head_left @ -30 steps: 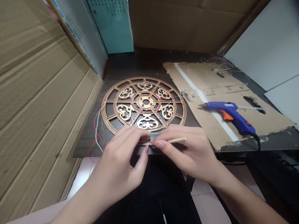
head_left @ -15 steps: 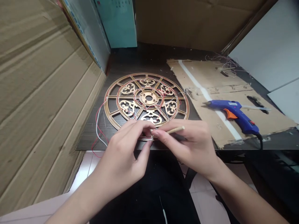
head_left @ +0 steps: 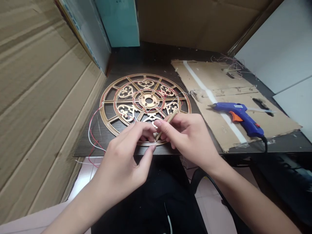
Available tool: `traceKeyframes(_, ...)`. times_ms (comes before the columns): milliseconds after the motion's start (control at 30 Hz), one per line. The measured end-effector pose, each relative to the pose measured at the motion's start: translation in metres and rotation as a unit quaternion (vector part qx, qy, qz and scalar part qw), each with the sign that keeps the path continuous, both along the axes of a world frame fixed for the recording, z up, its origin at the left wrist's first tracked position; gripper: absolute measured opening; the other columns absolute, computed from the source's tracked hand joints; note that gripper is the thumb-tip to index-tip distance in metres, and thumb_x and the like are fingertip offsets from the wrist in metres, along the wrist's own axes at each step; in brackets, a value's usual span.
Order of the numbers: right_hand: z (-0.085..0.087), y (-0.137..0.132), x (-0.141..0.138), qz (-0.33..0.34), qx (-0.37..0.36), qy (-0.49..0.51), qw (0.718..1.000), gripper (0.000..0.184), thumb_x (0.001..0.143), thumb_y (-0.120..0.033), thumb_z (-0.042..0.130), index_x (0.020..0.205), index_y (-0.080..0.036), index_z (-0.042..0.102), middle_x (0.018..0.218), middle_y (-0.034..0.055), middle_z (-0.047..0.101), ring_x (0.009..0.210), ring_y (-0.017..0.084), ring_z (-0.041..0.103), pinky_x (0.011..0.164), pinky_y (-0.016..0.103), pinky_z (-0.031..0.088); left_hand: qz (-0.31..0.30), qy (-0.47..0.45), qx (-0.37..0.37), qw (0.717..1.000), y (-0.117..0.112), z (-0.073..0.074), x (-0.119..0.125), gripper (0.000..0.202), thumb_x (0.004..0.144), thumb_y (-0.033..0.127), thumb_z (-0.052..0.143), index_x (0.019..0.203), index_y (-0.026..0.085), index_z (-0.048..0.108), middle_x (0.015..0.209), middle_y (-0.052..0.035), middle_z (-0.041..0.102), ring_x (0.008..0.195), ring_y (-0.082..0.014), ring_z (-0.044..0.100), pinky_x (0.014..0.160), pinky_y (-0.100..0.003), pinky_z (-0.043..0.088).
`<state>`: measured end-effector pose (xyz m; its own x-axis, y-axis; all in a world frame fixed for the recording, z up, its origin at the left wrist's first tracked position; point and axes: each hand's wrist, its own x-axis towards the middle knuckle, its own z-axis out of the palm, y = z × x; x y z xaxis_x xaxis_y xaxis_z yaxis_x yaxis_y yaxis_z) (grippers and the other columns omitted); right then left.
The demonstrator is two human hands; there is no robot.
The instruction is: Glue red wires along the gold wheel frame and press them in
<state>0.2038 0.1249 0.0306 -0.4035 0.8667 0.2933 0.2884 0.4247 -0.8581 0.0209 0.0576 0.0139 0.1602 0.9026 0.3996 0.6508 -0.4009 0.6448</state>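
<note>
A round gold openwork metal frame (head_left: 126, 77) with scroll ornaments lies flat on the dark table, with thin red and white wires (head_left: 90, 130) running along its rings and trailing off the left side. My left hand (head_left: 129, 149) is curled at its near rim, thumb on the outer edge and fingers bent inside. In my right hand (head_left: 185, 130), between thumb and fingers, is a slim wooden stick (head_left: 174, 116), steeply tilted, its lower tip at a spoke beside the near rim. My left fingertips partly hide that spot.
A blue glue gun (head_left: 231, 109) with an orange trigger lies on a cardboard sheet (head_left: 214, 130) at the right. Loose wires (head_left: 230, 66) are heaped at its far corner. Cardboard panelling (head_left: 48, 113) stands along the left, and a teal box (head_left: 118, 22) at the back.
The stick has swung from nearly level to steep, its tip now down by the near rim. My right hand has turned with it. The whole view has shifted slightly.
</note>
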Motion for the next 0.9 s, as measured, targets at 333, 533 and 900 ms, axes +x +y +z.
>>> traceKeyframes(333, -0.0039, 0.0011, -0.0061, -0.032, -0.015, -0.016, 0.999, 0.046, 0.105, -0.036, 0.068, 0.065, -0.013, 0.067, 0.06, -0.0006, 0.061, 0.051, 0.008, 0.05, 0.051, 0.026, 0.031, 0.003, -0.008, -0.01, 1.0, -0.0005, 0.0014, 0.0001, 0.028, 0.095, 0.013, 0.062, 0.118, 0.026, 0.055, 0.104, 0.0069, 0.068, 0.094, -0.0004, 0.068, 0.087, -0.011, 0.053)
traceKeyframes(533, -0.0042, 0.0019, -0.0069, -0.031, -0.039, 0.01, 0.999, 0.043, 0.106, -0.038, 0.068, 0.071, -0.013, 0.069, 0.063, 0.0005, 0.066, 0.046, 0.008, 0.055, 0.047, 0.024, 0.037, 0.001, -0.029, -0.038, 0.999, -0.0002, 0.0015, -0.0018, 0.027, 0.095, 0.015, 0.062, 0.118, 0.027, 0.055, 0.103, 0.0072, 0.069, 0.094, -0.0012, 0.07, 0.088, -0.012, 0.054)
traceKeyframes(900, -0.0005, -0.0044, -0.004, -0.043, -0.023, 0.077, 0.996, 0.039, 0.106, -0.038, 0.067, 0.075, -0.015, 0.072, 0.067, 0.0007, 0.067, 0.051, 0.009, 0.057, 0.048, 0.022, 0.042, -0.005, -0.013, -0.017, 1.0, 0.0013, 0.0014, -0.0006, 0.018, 0.096, 0.013, 0.061, 0.109, 0.023, 0.057, 0.1, 0.0035, 0.066, 0.091, -0.0044, 0.066, 0.083, -0.017, 0.054)
